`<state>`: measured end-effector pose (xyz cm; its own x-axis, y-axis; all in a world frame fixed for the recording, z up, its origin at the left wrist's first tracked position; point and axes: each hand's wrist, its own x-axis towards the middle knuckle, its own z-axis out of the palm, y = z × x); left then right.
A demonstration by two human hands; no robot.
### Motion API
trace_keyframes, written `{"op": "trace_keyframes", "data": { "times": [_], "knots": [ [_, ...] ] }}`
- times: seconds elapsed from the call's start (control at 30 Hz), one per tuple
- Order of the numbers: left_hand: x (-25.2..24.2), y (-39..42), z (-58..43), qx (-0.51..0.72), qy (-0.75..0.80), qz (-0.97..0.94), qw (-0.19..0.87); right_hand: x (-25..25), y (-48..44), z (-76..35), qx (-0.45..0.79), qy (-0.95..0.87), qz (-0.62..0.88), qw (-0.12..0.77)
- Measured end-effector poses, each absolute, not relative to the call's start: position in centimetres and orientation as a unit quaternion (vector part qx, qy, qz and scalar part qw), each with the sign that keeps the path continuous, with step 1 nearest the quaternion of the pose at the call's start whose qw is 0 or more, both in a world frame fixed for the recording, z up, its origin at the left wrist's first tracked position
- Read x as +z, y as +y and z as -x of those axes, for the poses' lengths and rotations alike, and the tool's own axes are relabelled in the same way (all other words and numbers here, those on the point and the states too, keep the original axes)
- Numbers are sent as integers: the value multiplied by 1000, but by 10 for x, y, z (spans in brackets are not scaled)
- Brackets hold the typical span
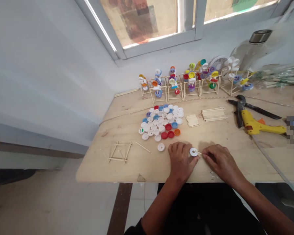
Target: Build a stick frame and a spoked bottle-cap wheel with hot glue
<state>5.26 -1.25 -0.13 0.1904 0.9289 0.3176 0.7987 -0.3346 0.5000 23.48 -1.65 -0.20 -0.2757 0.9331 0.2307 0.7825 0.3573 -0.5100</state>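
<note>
My left hand (180,160) rests near the front edge of the plywood table (117,169), its fingers pinched on a white bottle cap (193,151). Just to the right, my right hand (219,160) pinches a thin wooden stick (199,152) whose tip meets the cap. Another white cap (161,147) lies loose to the left of my left hand. Beyond it is a heap of several white, blue and red caps (161,122). A stick frame (120,152) and a single loose stick (143,147) lie at the left.
Two piles of cut sticks (213,114) lie mid-table. A yellow glue gun (256,125) and black pliers (242,106) are at the right. Several finished stick-and-cap models (193,81) line the back under the window, with a small fan (218,61) and a jar (257,42).
</note>
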Motion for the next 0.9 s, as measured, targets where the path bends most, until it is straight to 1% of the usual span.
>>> {"op": "trace_keyframes", "data": {
  "times": [0.27, 0.6, 0.9],
  "knots": [
    [-3, -13, -49, 284, 530, -790, 118, -1, -15, -237, 151, -796, 526, 257],
    [-2, -14, -51, 290, 559, -769, 106, 4, -9, -239, 164, -812, 498, 255],
    [-4, -14, -52, 292, 559, -767, 116, 8, -6, -241, 141, -837, 480, 223]
  ]
}}
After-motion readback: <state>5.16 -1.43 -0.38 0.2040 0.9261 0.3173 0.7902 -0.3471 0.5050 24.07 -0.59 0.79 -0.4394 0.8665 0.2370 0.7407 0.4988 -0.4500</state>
